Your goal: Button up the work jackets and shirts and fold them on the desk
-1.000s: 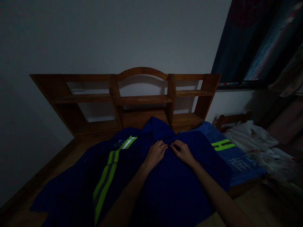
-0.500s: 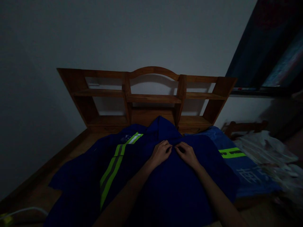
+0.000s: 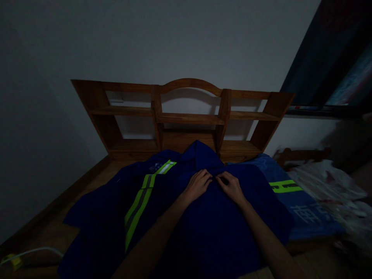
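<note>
A dark blue work jacket (image 3: 209, 232) with yellow-green reflective stripes (image 3: 136, 209) lies spread on a wooden bed. My left hand (image 3: 197, 186) and my right hand (image 3: 231, 186) rest side by side on the jacket's front, just below the raised collar (image 3: 199, 155). The fingers of both hands are curled and pinch the cloth where the two front edges meet. What sits between the fingertips is too dark to make out.
A wooden headboard with shelves (image 3: 186, 116) stands behind the jacket against a pale wall. A lighter blue garment (image 3: 305, 213) with a stripe lies to the right, beside crumpled white plastic (image 3: 328, 186). A white cable (image 3: 29, 254) lies at the bottom left.
The view has shifted to the left since the first frame. My hands stay at the same spot on the jacket, fingertips drawn slightly closer together.
</note>
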{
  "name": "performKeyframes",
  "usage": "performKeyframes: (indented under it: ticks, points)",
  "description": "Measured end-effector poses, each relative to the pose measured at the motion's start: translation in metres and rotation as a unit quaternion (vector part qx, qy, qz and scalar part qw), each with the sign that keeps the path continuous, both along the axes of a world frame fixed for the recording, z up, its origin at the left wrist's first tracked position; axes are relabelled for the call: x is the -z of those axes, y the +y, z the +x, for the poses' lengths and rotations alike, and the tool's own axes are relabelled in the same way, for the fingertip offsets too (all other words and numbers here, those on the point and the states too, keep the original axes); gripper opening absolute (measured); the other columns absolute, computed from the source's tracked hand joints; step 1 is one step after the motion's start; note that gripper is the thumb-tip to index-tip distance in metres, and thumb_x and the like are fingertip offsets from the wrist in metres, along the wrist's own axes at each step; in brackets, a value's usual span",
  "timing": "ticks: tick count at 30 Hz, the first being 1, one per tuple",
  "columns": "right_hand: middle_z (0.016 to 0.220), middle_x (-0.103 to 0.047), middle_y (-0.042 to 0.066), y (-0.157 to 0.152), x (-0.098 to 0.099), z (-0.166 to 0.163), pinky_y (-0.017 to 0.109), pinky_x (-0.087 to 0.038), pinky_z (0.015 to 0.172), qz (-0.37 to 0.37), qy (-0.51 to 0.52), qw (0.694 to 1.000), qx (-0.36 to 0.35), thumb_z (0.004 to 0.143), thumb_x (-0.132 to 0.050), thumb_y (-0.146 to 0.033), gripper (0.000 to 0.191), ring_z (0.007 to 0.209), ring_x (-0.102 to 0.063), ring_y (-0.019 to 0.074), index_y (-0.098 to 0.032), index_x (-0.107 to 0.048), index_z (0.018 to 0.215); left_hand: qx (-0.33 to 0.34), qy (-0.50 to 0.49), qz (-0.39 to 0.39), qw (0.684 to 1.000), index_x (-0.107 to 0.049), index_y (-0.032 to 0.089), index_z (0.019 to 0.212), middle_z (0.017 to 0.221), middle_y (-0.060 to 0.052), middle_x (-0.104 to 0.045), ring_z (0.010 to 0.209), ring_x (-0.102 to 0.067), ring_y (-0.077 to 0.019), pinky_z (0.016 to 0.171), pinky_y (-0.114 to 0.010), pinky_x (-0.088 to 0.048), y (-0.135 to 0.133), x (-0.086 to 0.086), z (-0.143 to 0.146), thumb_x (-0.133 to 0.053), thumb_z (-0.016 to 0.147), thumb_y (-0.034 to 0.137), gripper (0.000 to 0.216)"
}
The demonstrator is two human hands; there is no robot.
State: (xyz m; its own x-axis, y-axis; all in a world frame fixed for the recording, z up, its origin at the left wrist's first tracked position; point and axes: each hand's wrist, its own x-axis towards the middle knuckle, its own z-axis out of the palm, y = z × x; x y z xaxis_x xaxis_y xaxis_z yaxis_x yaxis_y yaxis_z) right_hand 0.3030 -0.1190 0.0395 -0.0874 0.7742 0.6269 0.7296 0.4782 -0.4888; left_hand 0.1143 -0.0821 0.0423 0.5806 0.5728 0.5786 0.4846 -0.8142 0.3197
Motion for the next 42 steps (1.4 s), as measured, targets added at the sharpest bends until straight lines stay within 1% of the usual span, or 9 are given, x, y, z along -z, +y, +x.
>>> performKeyframes:
  ticks: [6, 12, 17, 23, 27, 32, 38, 42]
  points:
    - [0.084, -0.065, 0.004, -0.001, -0.001, 0.000, 0.031, -0.048, 0.077, -0.007, -0.001, 1.000, 0.001, 0.088, -0.050, -0.033, 0.018, 0.081, -0.061, 0.0188, -0.023, -0.065, 0.084, -0.010, 0.013, -0.010, 1.000, -0.061, 0.023, 0.100, 0.094, -0.003, -0.059, 0.091, -0.056, -0.0157, 0.082, -0.030, -0.045, 0.010, 0.008, -0.001, -0.049, 0.090, 0.030, 0.018]
    - [0.085, -0.065, 0.004, 0.000, 0.001, 0.002, 0.031, -0.048, 0.076, -0.006, -0.003, 1.000, -0.004, 0.088, -0.051, -0.033, 0.017, 0.081, -0.061, 0.0185, -0.023, -0.065, 0.085, -0.018, 0.018, -0.029, 0.999, -0.063, 0.022, 0.096, 0.094, -0.002, -0.058, 0.086, -0.057, -0.0139, 0.079, -0.026, -0.044, 0.013, 0.012, -0.003, -0.049, 0.089, 0.036, 0.021]
    - [0.086, -0.065, 0.004, 0.000, 0.002, 0.002, 0.031, -0.048, 0.077, -0.003, 0.001, 1.000, -0.003, 0.088, -0.052, -0.032, 0.016, 0.082, -0.061, 0.0187, -0.023, -0.065, 0.086, -0.022, 0.023, -0.023, 0.999, -0.062, 0.022, 0.096, 0.093, -0.002, -0.058, 0.086, -0.058, -0.0140, 0.079, -0.026, -0.044, 0.010, 0.009, -0.002, -0.044, 0.091, 0.037, 0.023]
    - [0.084, -0.065, 0.004, -0.001, 0.000, 0.001, 0.031, -0.048, 0.076, -0.008, 0.000, 1.000, -0.002, 0.088, -0.052, -0.034, 0.017, 0.080, -0.061, 0.0187, -0.023, -0.065, 0.084, -0.010, 0.024, -0.015, 1.000, -0.056, 0.024, 0.105, 0.097, -0.002, -0.059, 0.091, -0.057, -0.0139, 0.084, -0.028, -0.042, 0.004, 0.003, 0.001, -0.034, 0.096, 0.025, 0.024]
    - [0.083, -0.065, 0.004, -0.002, -0.001, 0.000, 0.031, -0.048, 0.075, -0.005, 0.003, 1.000, -0.002, 0.088, -0.050, -0.034, 0.019, 0.080, -0.061, 0.0189, -0.023, -0.065, 0.083, -0.001, 0.012, -0.025, 1.000, -0.056, 0.022, 0.100, 0.096, -0.003, -0.060, 0.094, -0.056, -0.0157, 0.084, -0.030, -0.042, 0.005, 0.004, 0.002, -0.035, 0.094, 0.021, 0.021]
    - [0.083, -0.065, 0.004, -0.001, 0.000, 0.000, 0.031, -0.048, 0.076, -0.006, 0.002, 1.000, 0.003, 0.088, -0.051, -0.034, 0.019, 0.079, -0.061, 0.0188, -0.023, -0.065, 0.082, 0.015, -0.004, -0.051, 0.999, -0.056, 0.022, 0.097, 0.095, -0.003, -0.060, 0.095, -0.055, -0.0165, 0.084, -0.030, -0.043, 0.010, 0.008, 0.003, -0.038, 0.093, 0.021, 0.019]
    - [0.084, -0.065, 0.004, 0.000, 0.000, 0.002, 0.031, -0.048, 0.075, -0.007, 0.004, 1.000, 0.003, 0.089, -0.050, -0.034, 0.020, 0.080, -0.062, 0.0188, -0.023, -0.065, 0.083, 0.028, -0.013, -0.066, 0.997, -0.056, 0.021, 0.097, 0.096, -0.003, -0.062, 0.094, -0.057, -0.0154, 0.085, -0.030, -0.043, 0.010, 0.006, 0.003, -0.030, 0.096, 0.021, 0.026]
    - [0.083, -0.065, 0.004, 0.000, 0.003, 0.004, 0.030, -0.049, 0.074, -0.003, -0.009, 1.000, 0.009, 0.089, -0.050, -0.034, 0.020, 0.079, -0.062, 0.0185, -0.023, -0.065, 0.083, 0.035, -0.029, -0.077, 0.996, -0.057, 0.021, 0.096, 0.096, -0.003, -0.063, 0.095, -0.058, -0.0160, 0.086, -0.030, -0.044, 0.008, 0.004, 0.003, -0.039, 0.094, 0.028, 0.018]
